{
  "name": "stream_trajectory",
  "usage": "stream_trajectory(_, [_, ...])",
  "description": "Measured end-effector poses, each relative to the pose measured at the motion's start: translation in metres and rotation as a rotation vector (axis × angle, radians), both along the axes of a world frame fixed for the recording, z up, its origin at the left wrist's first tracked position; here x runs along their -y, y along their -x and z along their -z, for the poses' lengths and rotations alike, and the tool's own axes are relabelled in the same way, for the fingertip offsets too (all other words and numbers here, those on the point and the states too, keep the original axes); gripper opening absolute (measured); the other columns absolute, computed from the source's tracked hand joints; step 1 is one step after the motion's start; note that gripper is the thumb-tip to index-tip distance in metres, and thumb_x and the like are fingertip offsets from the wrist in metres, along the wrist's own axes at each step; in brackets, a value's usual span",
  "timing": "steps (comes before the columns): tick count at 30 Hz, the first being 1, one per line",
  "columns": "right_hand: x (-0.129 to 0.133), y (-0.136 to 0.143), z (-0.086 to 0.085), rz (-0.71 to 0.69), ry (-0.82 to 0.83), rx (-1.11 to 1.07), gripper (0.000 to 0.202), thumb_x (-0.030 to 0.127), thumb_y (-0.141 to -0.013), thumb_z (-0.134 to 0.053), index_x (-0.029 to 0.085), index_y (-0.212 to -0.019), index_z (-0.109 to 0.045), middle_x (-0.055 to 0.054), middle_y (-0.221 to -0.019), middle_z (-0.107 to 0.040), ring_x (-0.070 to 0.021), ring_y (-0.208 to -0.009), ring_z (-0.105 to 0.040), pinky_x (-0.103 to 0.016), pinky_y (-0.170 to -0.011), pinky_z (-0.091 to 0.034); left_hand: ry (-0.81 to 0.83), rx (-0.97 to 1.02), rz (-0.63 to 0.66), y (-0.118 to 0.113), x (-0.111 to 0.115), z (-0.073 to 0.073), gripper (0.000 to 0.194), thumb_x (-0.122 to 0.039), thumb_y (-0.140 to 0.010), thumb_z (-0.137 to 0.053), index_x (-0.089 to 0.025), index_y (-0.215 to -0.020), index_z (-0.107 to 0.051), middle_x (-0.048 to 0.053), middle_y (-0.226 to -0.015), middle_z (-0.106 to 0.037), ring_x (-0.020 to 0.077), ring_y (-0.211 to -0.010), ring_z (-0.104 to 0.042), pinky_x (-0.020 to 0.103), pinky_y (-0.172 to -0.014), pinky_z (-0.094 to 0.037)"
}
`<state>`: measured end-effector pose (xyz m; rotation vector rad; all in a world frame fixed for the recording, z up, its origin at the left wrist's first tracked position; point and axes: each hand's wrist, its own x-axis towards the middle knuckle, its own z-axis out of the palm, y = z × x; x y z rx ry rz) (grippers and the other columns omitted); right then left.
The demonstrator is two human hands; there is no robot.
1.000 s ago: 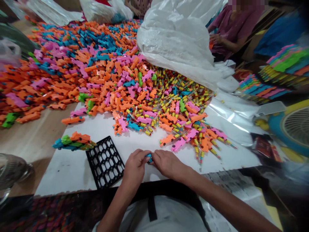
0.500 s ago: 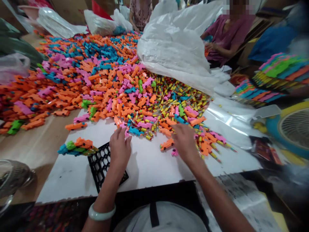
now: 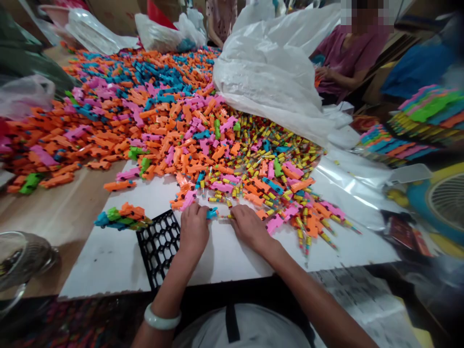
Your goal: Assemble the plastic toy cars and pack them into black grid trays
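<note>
My left hand (image 3: pixel 195 227) is closed around a blue toy car (image 3: pixel 212 212), whose end sticks out to the right of the fingers. Facing it, my right hand (image 3: pixel 250 226) pinches a small yellow pencil piece (image 3: pixel 229 216) that points at the car. Left of my left hand lies a black honeycomb rack (image 3: pixel 157 246) on the white board (image 3: pixel 108 256). Several toy cars on pencils (image 3: pixel 121 216), blue, green and orange, stand in its upper left corner. Beyond my hands spreads a pile of orange, pink and blue cars (image 3: pixel 170 140) beside yellow pencil pieces (image 3: pixel 253 140).
A large white plastic bag (image 3: pixel 268 72) lies behind the pile. Two people sit across the table. At the left edge is a glass mug (image 3: pixel 25 261); at the right are a fan (image 3: pixel 447 198), a dark red packet (image 3: pixel 400 232) and racks of finished pieces (image 3: pixel 427 108).
Both hands have come together over the white board, my right hand moving left from the loose pieces. A blue car and a yellow piece now show between them. The view has shifted slightly.
</note>
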<state>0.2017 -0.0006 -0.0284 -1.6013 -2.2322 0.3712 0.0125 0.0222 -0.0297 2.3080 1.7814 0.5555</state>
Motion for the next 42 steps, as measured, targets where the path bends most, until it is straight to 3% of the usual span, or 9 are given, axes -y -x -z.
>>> stream_trajectory(3, [0.002,-0.010,-0.014,-0.003,-0.044,-0.220,0.011,0.017,-0.091,-0.046,0.019,-0.098,-0.055,-0.008,-0.092,-0.060,-0.0216,-0.086,-0.054,-0.035,-0.078,-0.045,0.061,0.202,-0.046,0.000,0.004,-0.004,0.025,-0.017,-0.077,-0.061,-0.019,-0.102,-0.062,0.013,-0.110,-0.062,0.0314,-0.108,-0.054,0.050,-0.095,-0.042])
stream_trajectory(7, [0.004,-0.012,-0.029,0.060,0.010,-0.599,0.009,0.028,-0.092,-0.050,0.021,-0.096,-0.055,-0.006,-0.095,-0.058,-0.0173,-0.082,-0.056,-0.032,-0.076,-0.048,0.372,0.815,-0.140,-0.008,0.014,-0.019,0.047,-0.031,-0.078,-0.063,-0.021,-0.122,-0.050,0.004,-0.094,-0.063,0.0201,-0.087,-0.061,0.037,-0.080,-0.049])
stream_trajectory(10, [0.012,-0.005,-0.027,0.022,0.242,-0.878,0.014,0.032,-0.097,-0.041,0.022,-0.101,-0.049,-0.004,-0.094,-0.061,-0.0154,-0.085,-0.060,-0.031,-0.078,-0.050,0.539,1.229,-0.200,-0.016,0.023,-0.029,0.067,-0.035,-0.074,-0.069,-0.026,-0.133,-0.039,-0.001,-0.087,-0.060,0.0132,-0.078,-0.060,0.028,-0.073,-0.049])
stream_trajectory(14, [0.032,0.011,-0.012,0.015,0.392,-0.865,0.022,0.032,-0.098,-0.038,0.023,-0.118,-0.041,0.002,-0.081,-0.056,-0.0134,-0.071,-0.059,-0.029,-0.070,-0.050,0.632,1.514,-0.360,-0.024,0.029,-0.033,0.059,-0.034,-0.060,-0.080,-0.023,-0.110,-0.050,-0.007,-0.076,-0.055,0.0101,-0.069,-0.059,0.029,-0.071,-0.052])
stream_trajectory(18, [0.043,0.017,-0.005,0.074,0.325,-0.709,0.018,0.029,-0.095,-0.044,0.022,-0.112,-0.046,0.000,-0.085,-0.059,-0.0154,-0.075,-0.059,-0.028,-0.069,-0.047,0.643,1.585,-0.433,-0.027,0.031,-0.028,0.053,-0.031,-0.052,-0.086,-0.020,-0.088,-0.049,-0.009,-0.072,-0.051,0.0090,-0.066,-0.057,0.029,-0.067,-0.053])
stream_trajectory(23, [0.039,0.005,-0.007,0.014,0.225,-0.619,0.016,0.028,-0.096,-0.046,0.023,-0.107,-0.056,-0.004,-0.099,-0.065,-0.0179,-0.091,-0.061,-0.031,-0.080,-0.048,0.626,1.548,-0.446,-0.030,0.037,-0.024,0.052,-0.034,-0.050,-0.086,-0.019,-0.084,-0.050,-0.008,-0.072,-0.052,0.0089,-0.063,-0.055,0.025,-0.059,-0.049])
stream_trajectory(28, [0.036,-0.005,-0.004,-0.028,0.129,-0.574,0.023,0.028,-0.097,-0.045,0.023,-0.115,-0.059,-0.008,-0.109,-0.066,-0.0203,-0.102,-0.060,-0.036,-0.090,-0.049,0.626,1.534,-0.466,-0.032,0.040,-0.022,0.048,-0.036,-0.053,-0.085,-0.018,-0.083,-0.052,-0.006,-0.072,-0.055,0.0086,-0.062,-0.053,0.023,-0.055,-0.043])
stream_trajectory(37, [0.036,-0.008,-0.001,-0.082,0.042,-0.485,0.023,0.028,-0.098,-0.044,0.021,-0.115,-0.059,-0.009,-0.103,-0.066,-0.0199,-0.096,-0.060,-0.035,-0.085,-0.051,0.647,1.536,-0.475,-0.034,0.040,-0.018,0.048,-0.036,-0.053,-0.086,-0.018,-0.082,-0.051,-0.009,-0.064,-0.055,0.0076,-0.055,-0.056,0.023,-0.061,-0.044])
stream_trajectory(42, [0.039,-0.003,0.003,-0.139,-0.115,-0.277,0.027,0.026,-0.099,-0.040,0.016,-0.117,-0.057,-0.011,-0.097,-0.065,-0.0213,-0.089,-0.058,-0.035,-0.078,-0.052,0.620,1.549,-0.492,-0.039,0.042,-0.020,0.048,-0.038,-0.054,-0.084,-0.019,-0.081,-0.049,-0.009,-0.066,-0.054,0.0097,-0.060,-0.059,0.026,-0.065,-0.049])
